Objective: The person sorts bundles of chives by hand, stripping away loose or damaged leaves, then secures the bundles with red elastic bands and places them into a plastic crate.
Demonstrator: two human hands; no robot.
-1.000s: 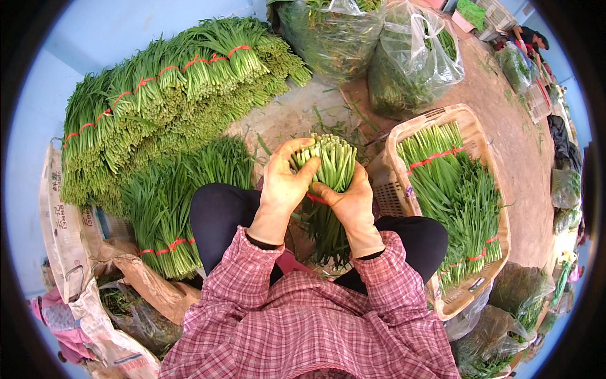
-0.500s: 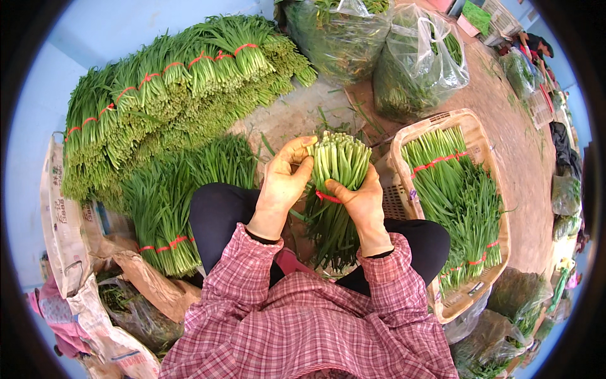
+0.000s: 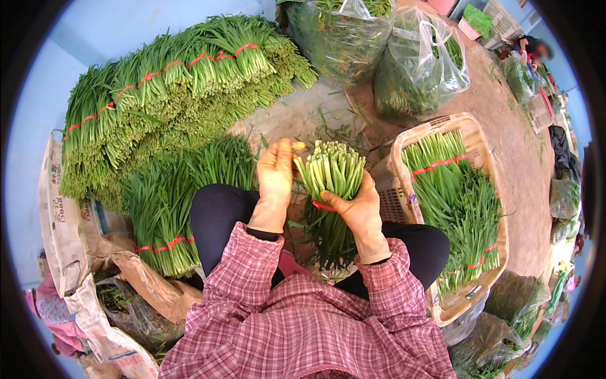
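My right hand (image 3: 355, 211) is closed around a bunch of garlic chives (image 3: 333, 172), its thumb across the front of the stems. The pale cut ends point up and away from me, and the green leaves hang down between my knees. Below the thumb, a red tie (image 3: 324, 206) circles the bunch. Just left of the stem ends, my left hand (image 3: 275, 180) is raised with its fingers curled in, apart from the bunch. Yellow shows at one fingertip; whether something is pinched there is unclear.
A plastic crate (image 3: 503, 221) of tied chives stands to my right. At the far left rises a long stack of tied bunches (image 3: 170, 95), with more chives (image 3: 167, 208) beside my left knee. Clear plastic bags (image 3: 420, 76) of greens stand ahead. Leaf scraps litter the floor.
My left hand has drawn away from the stem ends, to the left. The bunch in my right hand has shifted slightly left and tilted.
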